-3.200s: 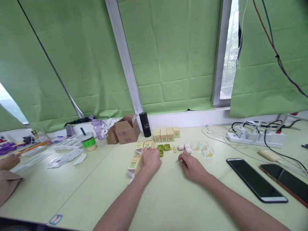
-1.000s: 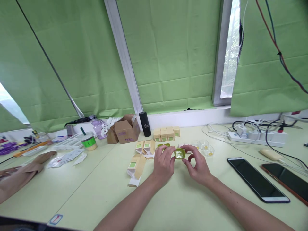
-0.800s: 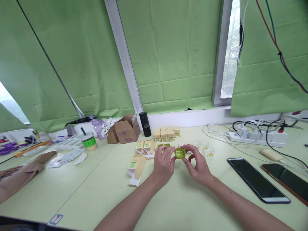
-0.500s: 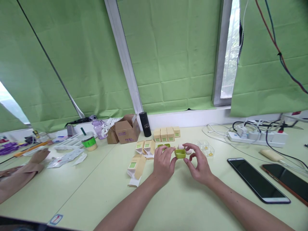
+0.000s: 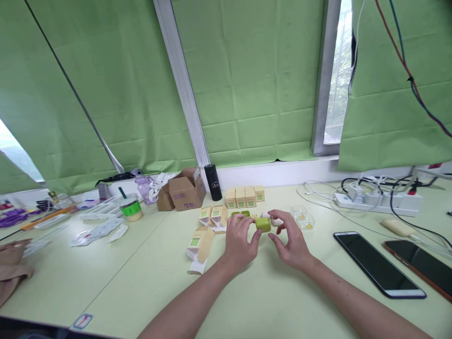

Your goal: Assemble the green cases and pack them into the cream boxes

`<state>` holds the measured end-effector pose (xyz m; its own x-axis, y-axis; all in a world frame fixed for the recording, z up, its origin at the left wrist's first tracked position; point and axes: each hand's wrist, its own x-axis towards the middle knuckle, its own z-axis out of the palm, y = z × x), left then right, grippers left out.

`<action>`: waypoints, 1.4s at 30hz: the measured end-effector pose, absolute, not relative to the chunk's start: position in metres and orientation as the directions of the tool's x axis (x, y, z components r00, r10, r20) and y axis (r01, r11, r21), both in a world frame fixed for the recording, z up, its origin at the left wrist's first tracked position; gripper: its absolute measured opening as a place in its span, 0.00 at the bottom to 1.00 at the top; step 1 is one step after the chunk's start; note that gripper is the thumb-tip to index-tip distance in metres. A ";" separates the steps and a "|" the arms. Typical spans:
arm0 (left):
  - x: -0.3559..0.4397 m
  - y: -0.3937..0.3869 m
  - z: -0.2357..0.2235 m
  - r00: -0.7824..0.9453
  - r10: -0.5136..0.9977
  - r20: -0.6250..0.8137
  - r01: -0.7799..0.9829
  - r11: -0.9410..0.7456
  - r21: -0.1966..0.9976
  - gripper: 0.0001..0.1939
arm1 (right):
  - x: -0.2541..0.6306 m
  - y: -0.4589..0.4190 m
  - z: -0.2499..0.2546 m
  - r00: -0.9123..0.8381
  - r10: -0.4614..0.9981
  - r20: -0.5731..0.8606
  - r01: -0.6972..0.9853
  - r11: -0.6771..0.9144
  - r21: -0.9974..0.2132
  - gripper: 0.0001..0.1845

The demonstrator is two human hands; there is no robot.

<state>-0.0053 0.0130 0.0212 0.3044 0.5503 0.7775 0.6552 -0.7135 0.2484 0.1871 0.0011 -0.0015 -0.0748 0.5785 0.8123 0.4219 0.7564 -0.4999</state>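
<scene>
A small glossy olive-green box is pinched between the thumb and fingers of my left hand, just above the table. Beside its right end is my right hand, thumb and index finger curved and apart; whether the index fingertip touches the box I cannot tell. Behind my left fingers lies another green piece, partly hidden. Pale pink pieces show behind my right fingers. Close by on the right sits a clear container with small yellow bits in it.
Small kraft boxes stand in a row at the back; opened ones lie left of my hands. A black bottle, carton and drink cup stand farther left. Phones and a power strip are right. A co-worker's sleeve shows far left.
The green box has been tipped from showing its open hollow to showing a smooth closed face. My right thumb has come slightly off it. The co-worker's arm has drawn back to the left.
</scene>
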 end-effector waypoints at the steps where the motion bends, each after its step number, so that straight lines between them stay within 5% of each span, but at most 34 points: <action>1: -0.005 0.013 0.021 0.300 0.561 0.772 0.653 -0.711 0.262 0.09 | 0.187 0.001 -0.002 -0.080 0.579 0.811 0.424 0.756 -0.498 0.27; 25: -0.008 0.017 0.019 0.292 0.664 0.688 0.640 -0.670 0.375 0.15 | 0.183 0.010 -0.008 -0.061 0.743 0.666 0.273 0.654 -0.705 0.20; 31: -0.010 0.018 0.018 0.302 0.643 0.703 0.624 -0.692 0.364 0.09 | 0.184 0.012 -0.007 -0.025 0.832 0.555 0.161 0.551 -0.819 0.19; 42: -0.010 0.017 0.014 0.392 0.559 0.731 0.603 -0.756 0.255 0.21 | 0.186 0.015 -0.005 -0.015 0.855 0.519 0.036 0.519 -0.854 0.21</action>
<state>-0.0100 0.0174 0.0143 0.3917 0.5589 0.7309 0.6026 -0.7561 0.2552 0.1859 0.0149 -0.0050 -0.0145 0.8545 0.5192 0.0356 0.5193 -0.8538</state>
